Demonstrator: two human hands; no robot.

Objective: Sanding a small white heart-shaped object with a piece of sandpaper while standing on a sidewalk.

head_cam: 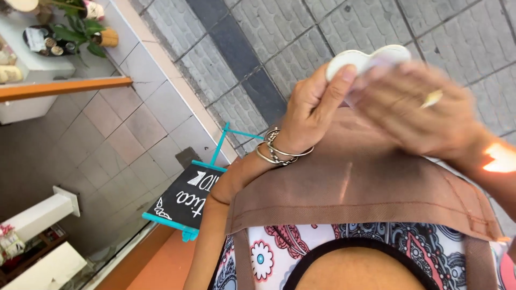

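My left hand (313, 102) grips a white heart-shaped object (365, 58), thumb pressed on its left lobe, with silver bangles on the wrist. My right hand (416, 110), blurred and wearing a ring, lies over the lower right part of the same white object, covering much of it. Both hands are raised in front of my chest, above a brown apron (355, 182) over a patterned top. Whether the right hand grasps the object or only rubs it is unclear.
Below lies grey paved sidewalk (279, 37). A black chalkboard sign with a turquoise frame (185, 201) stands at a shop threshold. Tiled shop floor (107, 139), a white shelf with potted plants (80, 32), an orange rail (64, 88) and white furniture (40, 215) are at left.
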